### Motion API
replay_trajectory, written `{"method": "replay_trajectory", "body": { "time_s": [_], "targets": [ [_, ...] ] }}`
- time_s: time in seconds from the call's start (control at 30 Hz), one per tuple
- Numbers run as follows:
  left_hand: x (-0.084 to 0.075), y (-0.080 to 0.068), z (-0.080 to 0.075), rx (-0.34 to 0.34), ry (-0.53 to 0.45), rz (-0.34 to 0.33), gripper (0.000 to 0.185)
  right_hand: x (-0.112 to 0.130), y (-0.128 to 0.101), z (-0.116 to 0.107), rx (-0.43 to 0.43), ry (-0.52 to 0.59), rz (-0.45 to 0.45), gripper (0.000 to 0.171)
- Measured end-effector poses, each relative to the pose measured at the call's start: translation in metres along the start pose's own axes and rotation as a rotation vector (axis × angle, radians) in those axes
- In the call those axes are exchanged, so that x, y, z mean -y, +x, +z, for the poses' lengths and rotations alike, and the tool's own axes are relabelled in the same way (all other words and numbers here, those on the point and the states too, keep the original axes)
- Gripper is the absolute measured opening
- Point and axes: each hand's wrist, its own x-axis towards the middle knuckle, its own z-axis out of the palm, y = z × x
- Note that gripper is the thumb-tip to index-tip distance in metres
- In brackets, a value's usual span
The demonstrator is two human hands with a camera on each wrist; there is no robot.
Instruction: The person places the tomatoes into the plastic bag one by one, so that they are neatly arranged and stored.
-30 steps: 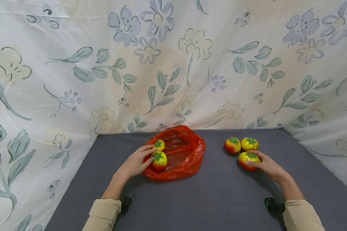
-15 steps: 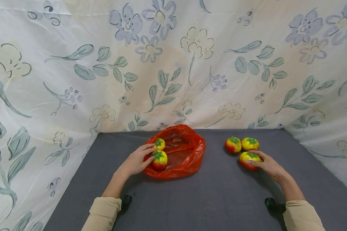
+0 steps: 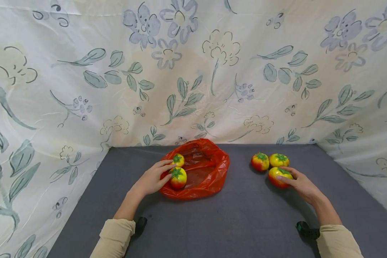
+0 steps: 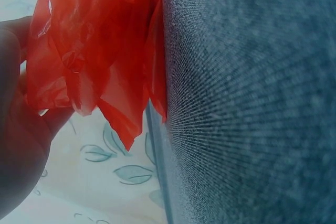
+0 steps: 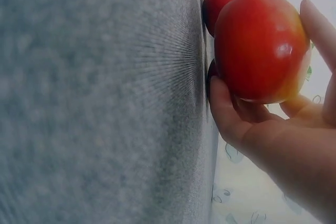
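Note:
A red plastic bag [image 3: 209, 181] lies with its mouth spread wide on the grey cloth. Two yellow-and-red tomatoes with green tops, a rear one [image 3: 178, 160] and a front one [image 3: 178, 178], sit at its left side. My left hand [image 3: 152, 179] grips the bag's left edge beside them; in the left wrist view the crumpled red plastic [image 4: 100, 40] hides the fingertips. On the right, my right hand [image 3: 304, 184] holds another tomato [image 3: 276, 176], fingers and thumb around its sides. The right wrist view shows this tomato's smooth red underside [image 5: 260, 45].
Behind the held tomato, two more tomatoes, a left one [image 3: 259, 162] and a right one [image 3: 279, 160], stand side by side. Grey cloth [image 3: 229, 222] covers the table. Floral fabric [image 3: 193, 107] rises along the back and both sides.
My right hand and the tomato in it have shifted slightly to the right, the tomato tilting a little. My left hand and the bag look the same.

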Motion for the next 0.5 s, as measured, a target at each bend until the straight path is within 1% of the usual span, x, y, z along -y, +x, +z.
{"method": "replay_trajectory", "body": {
  "time_s": [0.2, 0.5],
  "targets": [
    [0.0009, -0.0008, -0.0003, -0.002, -0.004, -0.001, 0.042, 0.0028, -0.0007, -0.0004, 0.008, 0.000, 0.006, 0.083],
    [0.0006, -0.0003, -0.0012, -0.005, -0.006, 0.003, 0.043, 0.0094, 0.0008, 0.0009, -0.004, -0.014, 0.001, 0.085]
  ]
}}
